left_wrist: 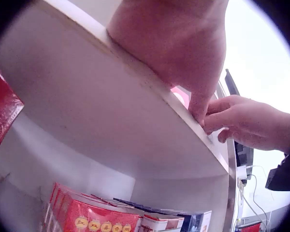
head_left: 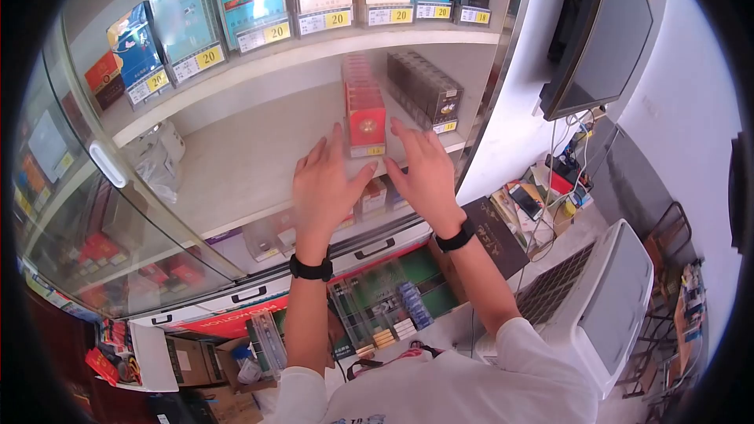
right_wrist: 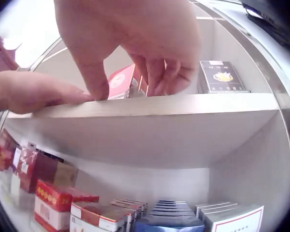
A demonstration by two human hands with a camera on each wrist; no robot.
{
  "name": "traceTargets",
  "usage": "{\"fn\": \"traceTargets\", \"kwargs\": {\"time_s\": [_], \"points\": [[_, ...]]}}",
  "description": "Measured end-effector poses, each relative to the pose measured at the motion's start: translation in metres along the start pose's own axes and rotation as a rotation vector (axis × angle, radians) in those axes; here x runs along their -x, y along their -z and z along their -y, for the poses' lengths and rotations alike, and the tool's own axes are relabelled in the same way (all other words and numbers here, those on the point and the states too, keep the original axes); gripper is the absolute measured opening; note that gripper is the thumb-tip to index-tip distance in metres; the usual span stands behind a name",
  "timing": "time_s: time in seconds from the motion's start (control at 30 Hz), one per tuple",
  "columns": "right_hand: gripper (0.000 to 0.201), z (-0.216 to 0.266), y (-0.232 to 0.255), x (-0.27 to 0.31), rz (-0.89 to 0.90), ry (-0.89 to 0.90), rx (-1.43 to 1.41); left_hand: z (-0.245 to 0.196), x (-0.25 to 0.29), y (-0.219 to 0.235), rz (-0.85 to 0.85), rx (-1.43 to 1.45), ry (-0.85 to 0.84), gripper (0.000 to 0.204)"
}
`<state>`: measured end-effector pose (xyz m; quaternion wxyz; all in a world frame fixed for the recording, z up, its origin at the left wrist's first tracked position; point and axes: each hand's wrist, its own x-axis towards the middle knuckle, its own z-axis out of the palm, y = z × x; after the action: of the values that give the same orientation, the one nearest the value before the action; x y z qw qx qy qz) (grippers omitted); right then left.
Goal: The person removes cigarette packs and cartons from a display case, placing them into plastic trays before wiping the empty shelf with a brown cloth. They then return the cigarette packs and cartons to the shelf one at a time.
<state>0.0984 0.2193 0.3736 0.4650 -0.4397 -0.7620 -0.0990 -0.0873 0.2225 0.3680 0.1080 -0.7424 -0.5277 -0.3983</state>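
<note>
A row of red packs (head_left: 367, 122) with a yellow price tag stands on the middle shelf. At its left side is my left hand (head_left: 323, 188), fingers spread and thumb near the shelf's front edge. My right hand (head_left: 426, 180) is on the other side, fingers pointing inward. In the right wrist view, the right hand (right_wrist: 135, 38) reaches over the shelf edge (right_wrist: 174, 105), its thumb beside the red pack (right_wrist: 121, 83); the left hand (right_wrist: 38, 92) rests near that edge. The left wrist view shows the left hand (left_wrist: 174, 43) close to the right hand (left_wrist: 253, 123), hiding most of the pack.
Dark packs (head_left: 428, 90) stand in a row to the right on the same shelf. Price-tagged packs (head_left: 253, 4) line the shelf above; more packs (right_wrist: 169, 217) stand below. A clear plastic bag (head_left: 159, 169) lies at the left, near the glass door (head_left: 118, 212). A monitor (head_left: 601, 39) hangs at right.
</note>
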Motion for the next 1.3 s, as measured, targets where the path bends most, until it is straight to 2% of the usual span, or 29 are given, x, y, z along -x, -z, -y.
{"fn": "traceTargets", "kwargs": {"time_s": [0.13,0.27,0.37,0.47,0.53,0.57,0.63,0.67,0.73,0.87,0.93,0.97,1.07,1.17,1.2,1.3], "points": [[0.068,-0.015,-0.012,-0.009,0.06,0.026,-0.045,0.003,0.0,-0.001,0.068,-0.006,-0.003,0.075],[0.068,-0.017,-0.021,-0.013,0.101,-0.041,-0.302,0.01,0.0,-0.002,0.077,-0.029,-0.004,0.07],[0.072,-0.019,-0.015,-0.005,0.139,-0.111,-0.37,0.001,-0.005,0.023,0.214,0.15,0.096,0.067],[0.078,-0.019,-0.004,0.0,0.17,-0.187,-0.481,0.019,-0.001,0.016,0.248,0.425,0.201,0.068],[0.081,-0.02,0.002,-0.001,0.201,-0.209,-0.528,0.012,-0.002,0.022,0.224,0.383,0.208,0.074],[0.08,-0.02,0.005,-0.004,0.228,-0.216,-0.517,0.008,-0.003,0.024,0.209,0.36,0.212,0.077],[0.08,-0.017,0.011,-0.01,0.278,-0.235,-0.497,0.004,0.001,0.008,0.003,0.174,0.055,0.078],[0.081,-0.019,0.008,-0.012,0.257,-0.138,-0.446,0.004,0.002,0.003,-0.102,0.083,-0.027,0.079],[0.083,-0.021,0.0,-0.016,0.216,0.057,-0.336,0.002,-0.001,0.006,-0.03,0.098,-0.046,0.08],[0.079,-0.012,0.006,-0.013,0.317,-0.162,-0.477,0.0,-0.003,0.018,0.151,0.177,0.036,0.08],[0.074,-0.014,0.01,-0.012,0.342,-0.243,-0.6,0.004,0.001,0.018,0.187,0.157,0.097,0.078],[0.072,-0.012,0.012,-0.012,0.34,-0.233,-0.582,0.006,0.001,0.019,0.201,0.145,0.119,0.077],[0.066,-0.016,0.014,-0.004,0.317,-0.199,-0.581,0.005,0.005,0.027,0.127,0.247,-0.021,0.074],[0.078,-0.027,-0.004,0.006,0.235,-0.057,-0.145,0.012,0.005,0.024,0.154,0.205,-0.024,0.072],[0.081,-0.018,-0.003,0.006,0.278,-0.12,-0.125,0.012,0.004,0.024,0.163,0.256,-0.012,0.072],[0.077,-0.011,0.008,0.0,0.406,-0.115,-0.303,0.014,0.004,0.024,0.208,0.365,0.033,0.07]]}}
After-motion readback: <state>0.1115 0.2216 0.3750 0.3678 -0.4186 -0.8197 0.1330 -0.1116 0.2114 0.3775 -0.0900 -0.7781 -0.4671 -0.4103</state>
